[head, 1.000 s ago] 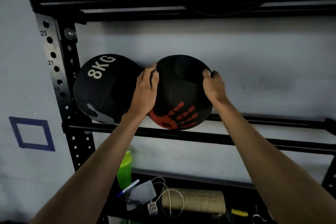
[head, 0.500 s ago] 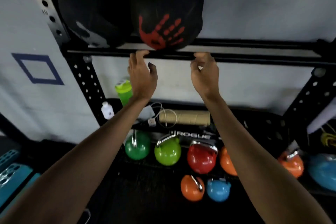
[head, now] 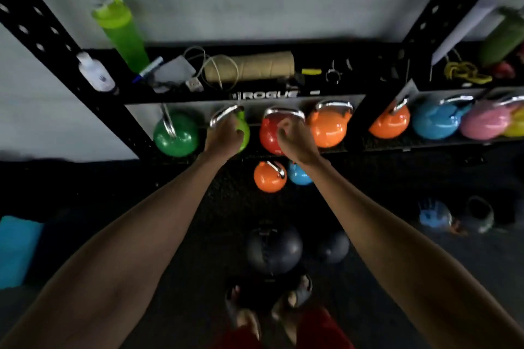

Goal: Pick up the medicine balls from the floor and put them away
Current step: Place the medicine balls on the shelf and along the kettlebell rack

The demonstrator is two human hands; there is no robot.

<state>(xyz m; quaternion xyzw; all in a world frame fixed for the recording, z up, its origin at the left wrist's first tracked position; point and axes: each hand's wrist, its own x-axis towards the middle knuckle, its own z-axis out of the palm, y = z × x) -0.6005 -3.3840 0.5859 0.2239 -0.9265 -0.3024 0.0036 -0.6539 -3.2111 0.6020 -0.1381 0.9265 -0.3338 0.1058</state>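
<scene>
Head view, steeply down along both forearms; the frame is motion-blurred.

Containers:
- The rack shelf [head: 354,76], with a ROGUE label on its front lip, holds several things.
- A lime-green shaker bottle [head: 120,30] is at the left end.
- A small white bottle [head: 95,72] is just beside the left upright.
- A pen [head: 149,68] lies near the shaker's base.
- A white cable [head: 211,64] loops across the end of a cardboard tube [head: 255,66], which lies on its side.
- Right of the tube is a small yellow item, too blurred to identify.
- Below the shelf runs a row of kettlebells: green kettlebell [head: 175,136], lime kettlebell [head: 243,133], red kettlebell [head: 268,134], orange kettlebell [head: 329,127], with more colours past the right upright.
- Two small ones, orange and blue, sit on the floor in front of the row.

Task items:
- The larger medicine ball [head: 273,249] lies on the dark floor just ahead of the person's sandalled feet. It is dark grey and matte, with a faint marking on top.
- The smaller medicine ball [head: 333,246] lies near it on the right, also dark and plain. I cannot tell whether the two touch.
- A handprint ball [head: 433,217], dark with a blue print, lies well off to the right beside a dark kettlebell [head: 479,219].

Hands:
- The left hand [head: 224,136] is back-up with fingers loosely curled, holding nothing. It overlaps the lime kettlebell in view.
- The right hand [head: 295,140] is the same, in front of the red kettlebell.
- Both hands are well apart from the balls.
</scene>
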